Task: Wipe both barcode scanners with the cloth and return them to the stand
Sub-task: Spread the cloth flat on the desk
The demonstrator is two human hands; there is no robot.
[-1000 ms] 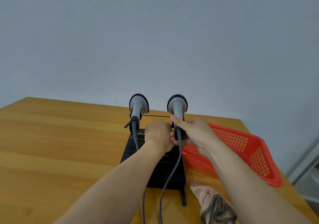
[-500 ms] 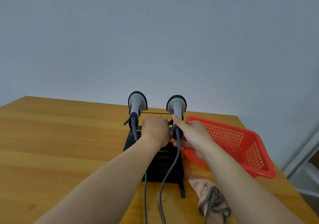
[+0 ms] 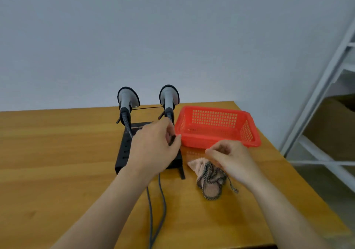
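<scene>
Right hand (image 3: 230, 158) dropped to crumpled cloth (image 3: 210, 181); left hand (image 3: 153, 149) grips scanner (image 3: 169, 97).

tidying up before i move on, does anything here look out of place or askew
Only the cloth: it lies crumpled in a heap on the table beside the stand, by the right hand. The left scanner and right scanner sit upright in the stand, and nothing looks spilled or broken.
</scene>
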